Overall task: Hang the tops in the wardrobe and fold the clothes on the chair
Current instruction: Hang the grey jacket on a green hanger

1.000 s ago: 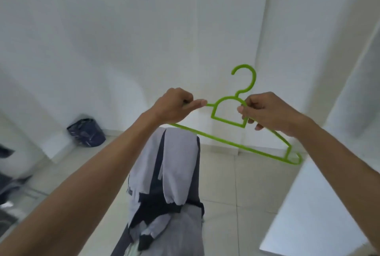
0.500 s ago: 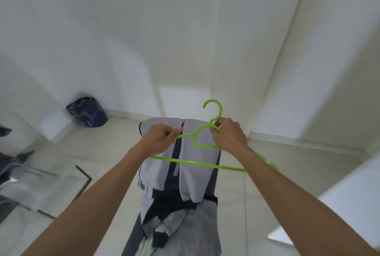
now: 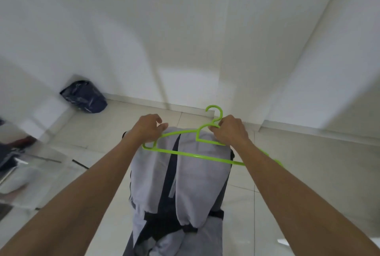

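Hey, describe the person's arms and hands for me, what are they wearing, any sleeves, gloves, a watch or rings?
Both forearms are bare as far as the view shows, with no sleeve edge in sight. The left hand and the right hand wear no gloves. No watch or bracelet shows at either wrist, and no ring is visible on the fingers.

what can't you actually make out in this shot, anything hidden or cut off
Head view only:
- Chair: hidden under the grey and navy garment draped over it.
- Green hanger: its right end passes behind the right forearm; its neck is covered by the right hand.
- Left hand: its grip on the hanger's left end is partly hidden by its own fingers.
- Wardrobe interior: not shown.
- Left-edge clutter: blurred.
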`<state>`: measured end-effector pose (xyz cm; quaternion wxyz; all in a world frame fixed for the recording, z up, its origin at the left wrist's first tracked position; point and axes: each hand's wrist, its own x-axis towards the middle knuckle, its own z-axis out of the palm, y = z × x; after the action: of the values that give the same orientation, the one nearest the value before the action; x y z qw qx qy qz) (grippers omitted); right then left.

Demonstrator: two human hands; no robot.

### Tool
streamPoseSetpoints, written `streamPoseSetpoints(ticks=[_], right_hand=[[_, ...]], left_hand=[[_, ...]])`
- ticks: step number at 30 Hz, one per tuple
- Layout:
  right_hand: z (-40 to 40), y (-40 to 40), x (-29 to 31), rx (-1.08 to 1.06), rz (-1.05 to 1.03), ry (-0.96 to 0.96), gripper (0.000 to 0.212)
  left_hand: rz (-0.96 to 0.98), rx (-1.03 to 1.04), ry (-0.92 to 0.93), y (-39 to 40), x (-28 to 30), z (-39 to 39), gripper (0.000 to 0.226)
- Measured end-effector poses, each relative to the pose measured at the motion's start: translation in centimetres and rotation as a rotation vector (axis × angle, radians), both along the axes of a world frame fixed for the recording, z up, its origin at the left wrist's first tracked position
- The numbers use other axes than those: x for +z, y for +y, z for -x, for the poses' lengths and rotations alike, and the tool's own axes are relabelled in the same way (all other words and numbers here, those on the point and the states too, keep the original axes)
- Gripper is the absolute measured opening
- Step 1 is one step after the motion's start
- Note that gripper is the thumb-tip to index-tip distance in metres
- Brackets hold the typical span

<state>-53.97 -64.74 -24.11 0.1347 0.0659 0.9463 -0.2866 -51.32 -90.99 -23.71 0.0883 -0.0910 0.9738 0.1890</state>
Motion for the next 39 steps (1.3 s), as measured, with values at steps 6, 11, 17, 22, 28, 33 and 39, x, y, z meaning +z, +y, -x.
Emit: streamPoseSetpoints(ticks=[6, 11, 17, 22, 28, 33, 39], right_hand=[[4.8, -1.0, -4.3, 0.112, -0.085, -0.224, 0.072], [7.3, -1.9, -5.5, 0.162, -0.036, -0.331, 0.042], [7.6, -2.3, -4.4, 0.103, -0.003, -0.295, 0.019], [5.0, -1.5, -0.9, 0.052, 0.19, -0.165, 0.017], [-3.8, -2.1, 6.3, 0.012, 0.538, 0.012, 0.021], [-11.4, -4.0, 10.9, -0.143, 0.934, 0.115, 0.03], [-18.3, -3.1, 16.2, -0.167, 1.089, 0.143, 0.023]], left_hand=[[0.146, 0.107, -0.388, -1.7, -4.6, 5.7, 0.089], [0.071, 0.245, -0.542, -2.0, -6.3, 8.3, 0.101], [-0.032, 0.337, -0.259, -2.7, -5.8, 9.2, 0.032], [-0.443, 0.265, -0.153, -4.1, -1.1, 7.7, 0.023], [-1.185, 0.041, -0.297, -5.8, 6.0, 0.2, 0.017], [-1.248, 0.001, -0.23, -2.8, 10.3, -6.2, 0.035], [-1.137, -0.125, -0.272, 0.1, 14.7, -11.5, 0.042]])
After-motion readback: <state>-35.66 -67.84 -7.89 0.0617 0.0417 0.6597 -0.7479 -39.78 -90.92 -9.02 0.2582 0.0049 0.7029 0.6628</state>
